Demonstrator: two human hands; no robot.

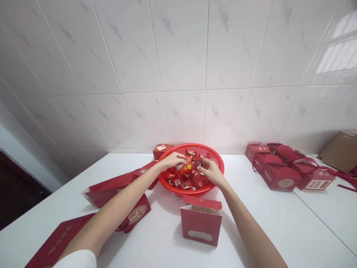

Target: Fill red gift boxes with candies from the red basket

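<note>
A red plastic basket (pixel 219 175) with perforated sides holds a heap of candies (pixel 198 180) in shiny red wrappers. Both my hands are inside it. My left hand (pixel 173 160) comes in from the left, its curled fingertips on a red-and-yellow candy packet (pixel 186 168). Opposite it, my right hand (pixel 211 172) pinches a small dark red wrapped candy (pixel 198 161) between thumb and fingers. In front of the basket a red gift box (pixel 200 225) stands upright, its top flap partly raised.
Several closed red gift boxes (pixel 281 176) are grouped at the right, with red ribbon (pixel 323 167) beside them. A brown cardboard box (pixel 341 150) sits farther right. More red boxes (pixel 111 188) lie under and beside my left forearm. A small red box (pixel 162 150) touches the tiled wall.
</note>
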